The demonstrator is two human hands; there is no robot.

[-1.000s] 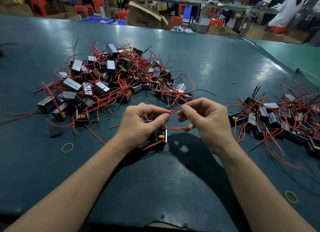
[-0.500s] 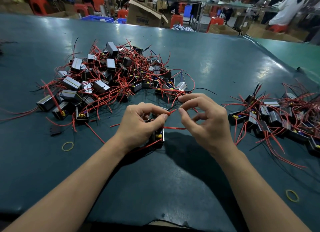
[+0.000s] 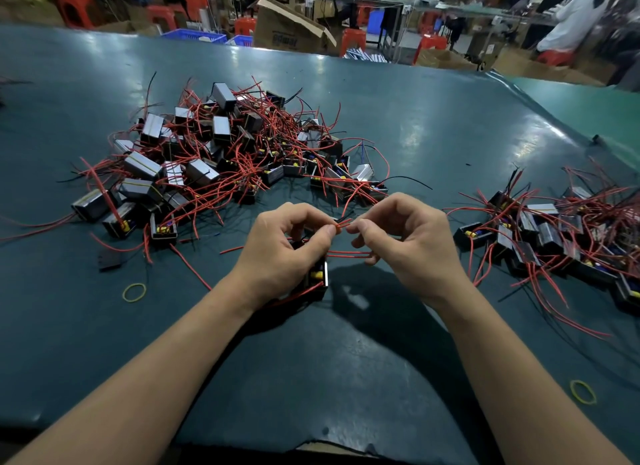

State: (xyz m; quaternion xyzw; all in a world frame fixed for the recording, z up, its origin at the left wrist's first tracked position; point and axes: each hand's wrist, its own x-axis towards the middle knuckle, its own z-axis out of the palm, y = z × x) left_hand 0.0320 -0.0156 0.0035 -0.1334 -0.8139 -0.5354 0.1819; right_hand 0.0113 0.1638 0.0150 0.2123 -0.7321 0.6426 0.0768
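Note:
My left hand (image 3: 284, 253) grips a small black box module (image 3: 317, 279) with a yellow part inside and red wires trailing from it, just above the green table (image 3: 346, 378). Thumb and forefinger of that hand pinch the red wire ends (image 3: 343, 223). My right hand (image 3: 412, 242) pinches the same wire ends from the right, fingertips almost touching the left hand's. Two more red wires (image 3: 349, 254) run from the module under the right hand's curled fingers.
A large heap of black modules with red wires (image 3: 221, 159) lies beyond the hands at left. A second heap (image 3: 561, 236) lies at right. Yellow rubber bands rest at left (image 3: 134, 292) and near right (image 3: 583, 392). Cardboard boxes and red stools stand behind the table.
My right hand has closed in on the left, and its thumb and forefinger now pinch the wire ends next to the left fingertips. The module has stayed in the left hand.

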